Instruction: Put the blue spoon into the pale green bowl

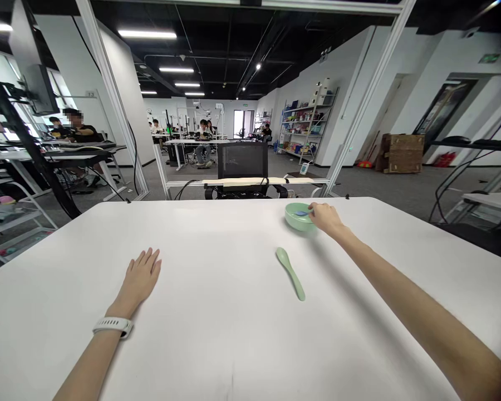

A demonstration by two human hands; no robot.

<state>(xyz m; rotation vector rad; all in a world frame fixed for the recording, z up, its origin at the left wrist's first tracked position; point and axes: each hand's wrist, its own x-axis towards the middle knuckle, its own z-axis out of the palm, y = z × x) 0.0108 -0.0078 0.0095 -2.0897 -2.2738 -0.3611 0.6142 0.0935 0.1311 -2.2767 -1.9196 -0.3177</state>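
Note:
My right hand (326,218) reaches to the far right of the white table and pinches the handle end of a blue spoon (301,213). The bowl of that spoon is inside a light green bowl (299,224), just left of my fingers. Nearer to me a light green spoon (291,274) lies flat on the table, its handle end toward me. My left hand (141,277) rests palm down on the left side of the table, fingers apart, holding nothing. A white band circles that wrist.
The white table (209,328) spreads in front of me. Beyond its far edge stands a black mesh chair (242,160) behind a metal frame (183,183). Shelves (307,125) and a wooden crate (402,153) are farther back. Several people sit at desks in the distance.

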